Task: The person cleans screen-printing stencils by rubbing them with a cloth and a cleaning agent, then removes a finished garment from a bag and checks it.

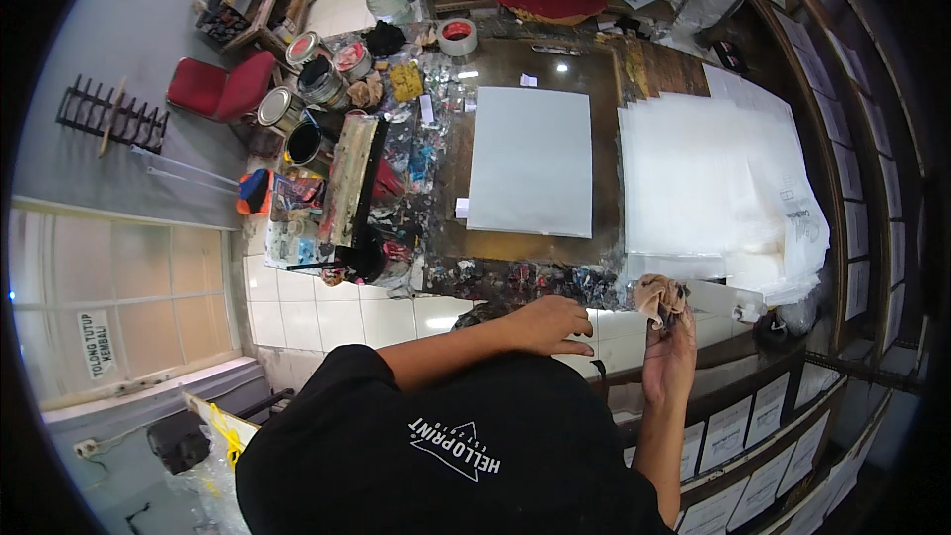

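Note:
My right hand [674,357] is closed on a crumpled tan rag [658,297] with dark stains, held up by the table's near right corner. My left hand [556,325] hangs in front of my body, near the table's front edge. Its fingers are loosely bent, the thumb stands apart, and nothing shows in it. Ahead of it, a pale grey sheet [530,163] lies flat on a brown glossy panel [456,241] set in the ink-stained table. Small white slips [462,208] show at the sheet's edges.
Stacked white sheets [708,188] cover the table's right side. At left stand open paint cans [307,144], a long stained frame [352,183] and a yellow sponge [406,81]. A tape roll [457,38] sits at the back. Racks holding papers [763,411] flank my right arm.

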`<state>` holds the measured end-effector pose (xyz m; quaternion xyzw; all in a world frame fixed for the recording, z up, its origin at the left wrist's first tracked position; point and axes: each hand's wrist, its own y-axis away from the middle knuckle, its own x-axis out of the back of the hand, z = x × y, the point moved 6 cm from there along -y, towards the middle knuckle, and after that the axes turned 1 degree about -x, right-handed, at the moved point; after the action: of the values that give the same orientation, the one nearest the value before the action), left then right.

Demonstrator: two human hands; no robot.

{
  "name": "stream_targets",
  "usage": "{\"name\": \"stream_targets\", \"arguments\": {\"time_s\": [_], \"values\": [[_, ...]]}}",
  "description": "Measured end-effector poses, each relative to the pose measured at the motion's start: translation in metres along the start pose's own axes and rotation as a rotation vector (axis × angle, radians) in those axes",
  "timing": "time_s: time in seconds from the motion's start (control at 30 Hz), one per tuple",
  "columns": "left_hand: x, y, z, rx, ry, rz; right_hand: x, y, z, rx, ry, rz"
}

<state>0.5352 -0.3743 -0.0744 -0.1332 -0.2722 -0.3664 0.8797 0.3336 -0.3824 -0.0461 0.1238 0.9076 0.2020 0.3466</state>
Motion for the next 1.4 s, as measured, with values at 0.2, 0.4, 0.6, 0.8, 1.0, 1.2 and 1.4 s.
{"name": "stream_targets", "arguments": {"time_s": [0.2, 0.4, 0.6, 0.8, 1.0, 1.2, 1.4], "values": [[0.007, -0.002, 0.002, -0.008, 0.017, -0.001, -0.008, -0.033, 0.024, -0.154, 0.074, -0.042], [0.021, 0.012, -0.001, 0.051, 0.002, 0.041, -0.137, -0.084, 0.058, -0.250, 0.135, -0.283], [0.030, 0.022, 0.001, 0.077, 0.028, 0.127, -0.323, -0.075, 0.062, -0.297, -0.031, -0.629], [0.029, 0.036, 0.000, 0.181, 0.026, 0.139, -0.305, -0.034, 0.056, -0.274, 0.260, -0.718], [0.021, 0.022, 0.001, 0.210, 0.048, 0.046, -0.270, -0.029, 0.013, -0.205, 0.242, -0.715], [-0.001, -0.013, 0.019, 0.082, 0.028, -0.041, -0.210, -0.017, -0.095, 0.073, 0.117, -0.641], [-0.039, -0.049, 0.032, 0.007, 0.000, -0.270, -0.068, 0.028, -0.159, 0.280, 0.177, -0.267]]}}
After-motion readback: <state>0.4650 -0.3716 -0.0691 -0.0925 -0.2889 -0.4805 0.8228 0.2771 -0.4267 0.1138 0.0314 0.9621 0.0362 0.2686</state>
